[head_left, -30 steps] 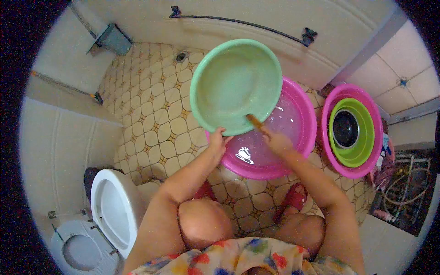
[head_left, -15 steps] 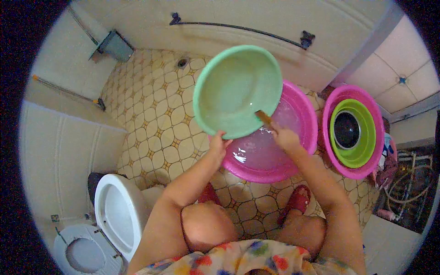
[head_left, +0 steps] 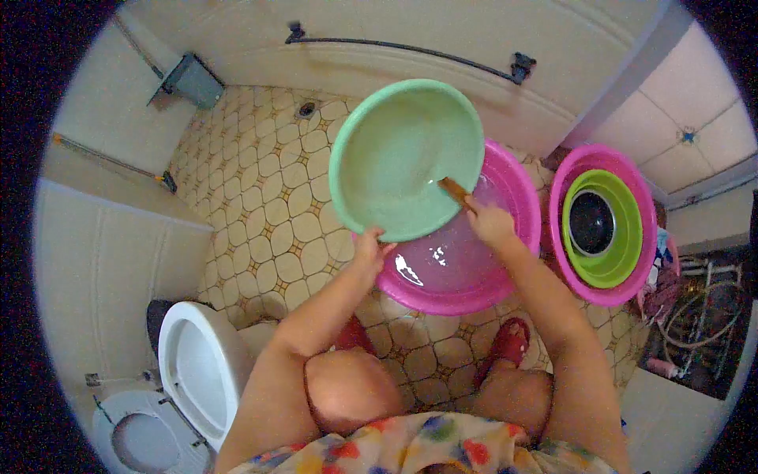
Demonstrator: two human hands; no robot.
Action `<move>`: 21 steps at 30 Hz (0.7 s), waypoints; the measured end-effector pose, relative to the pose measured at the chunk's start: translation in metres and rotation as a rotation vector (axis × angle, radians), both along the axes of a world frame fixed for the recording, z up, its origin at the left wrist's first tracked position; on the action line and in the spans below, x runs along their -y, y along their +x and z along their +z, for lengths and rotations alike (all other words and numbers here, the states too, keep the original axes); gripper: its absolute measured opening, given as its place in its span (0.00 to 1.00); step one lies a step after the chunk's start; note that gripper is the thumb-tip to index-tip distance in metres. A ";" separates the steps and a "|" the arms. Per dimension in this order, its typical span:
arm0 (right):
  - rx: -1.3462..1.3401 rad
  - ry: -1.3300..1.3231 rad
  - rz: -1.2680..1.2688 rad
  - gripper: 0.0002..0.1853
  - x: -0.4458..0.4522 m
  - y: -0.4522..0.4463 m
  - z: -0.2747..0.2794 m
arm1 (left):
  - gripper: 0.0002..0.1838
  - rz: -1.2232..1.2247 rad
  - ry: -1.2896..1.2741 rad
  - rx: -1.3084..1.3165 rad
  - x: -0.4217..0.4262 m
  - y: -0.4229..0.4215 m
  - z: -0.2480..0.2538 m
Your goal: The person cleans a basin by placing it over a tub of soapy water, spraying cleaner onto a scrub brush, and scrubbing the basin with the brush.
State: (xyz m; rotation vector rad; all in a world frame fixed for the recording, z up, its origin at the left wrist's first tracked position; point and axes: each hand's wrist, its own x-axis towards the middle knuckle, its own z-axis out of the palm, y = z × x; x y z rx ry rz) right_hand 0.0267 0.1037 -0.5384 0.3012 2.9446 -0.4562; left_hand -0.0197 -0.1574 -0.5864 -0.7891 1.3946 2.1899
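My left hand (head_left: 371, 251) is closed on the near-left rim of a pale green basin (head_left: 387, 150), which is tilted with its inside facing me. In my right hand (head_left: 493, 224) is a brown wooden-handled scrub brush (head_left: 455, 193). Its head is against or just above the lower right of the green basin's inner wall; its bristles are hard to make out now. Beneath the green basin, a large pink basin (head_left: 442, 304) stands on the floor with cloudy, shiny water in it. The green basin covers its far-left part.
To the right, another pink basin (head_left: 647, 253) holds a lime green basin (head_left: 632, 237) and a dark round metal-rimmed vessel (head_left: 592, 224). A toilet (head_left: 229, 371) stands at left. A floor drain (head_left: 306, 110) and wall rail (head_left: 410, 50) lie beyond. Red slippers (head_left: 512, 340) flank the near floor.
The brush has moved slightly up within the green basin, with my right hand following. My left hand keeps its hold on the rim. The whole view has shifted slightly.
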 end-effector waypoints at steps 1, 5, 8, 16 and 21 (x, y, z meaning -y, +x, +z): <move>0.024 0.020 -0.001 0.21 -0.001 -0.002 -0.006 | 0.26 -0.028 -0.068 -0.042 -0.003 0.004 0.009; 0.157 -0.024 0.035 0.24 0.029 0.005 -0.021 | 0.25 -0.052 0.050 0.031 0.009 -0.007 -0.035; 0.158 -0.542 0.206 0.22 0.068 0.002 -0.034 | 0.25 -0.030 0.059 0.040 0.003 0.002 -0.010; 0.157 -0.054 0.039 0.20 0.021 -0.028 0.003 | 0.30 -0.037 0.023 0.012 0.004 0.002 0.010; 0.057 -0.024 -0.106 0.21 0.029 -0.019 -0.031 | 0.31 -0.061 -0.021 0.016 0.007 0.004 0.004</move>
